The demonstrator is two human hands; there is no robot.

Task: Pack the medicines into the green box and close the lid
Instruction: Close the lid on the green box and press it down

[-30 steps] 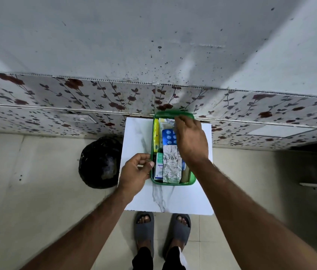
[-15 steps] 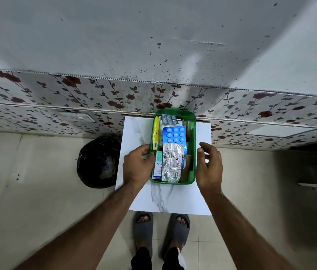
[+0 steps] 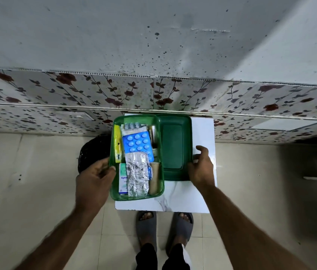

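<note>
The green box [image 3: 137,118] stands open over the left part of the white marble-look table [image 3: 183,195], its left side overhanging the edge. Inside lie a blue blister pack [image 3: 137,143], a crumpled silver foil strip [image 3: 136,174], a yellow tube [image 3: 117,141], a white-and-green carton [image 3: 122,178] and other packs. My left hand [image 3: 93,182] grips the box's left wall. The dark green lid [image 3: 172,147] lies flat on the table, touching the box's right side. My right hand [image 3: 200,168] holds the lid's right edge.
A black plastic bag [image 3: 93,149] sits on the floor left of the table, partly behind my left hand. A wall with floral tiles [image 3: 173,94] runs directly behind the table. My feet in grey sandals [image 3: 147,228] stand at the table's front edge.
My right hand left the medicines and came down to the right. The box has shifted left, and the dark lid that lay under it now shows beside it under my right hand.
</note>
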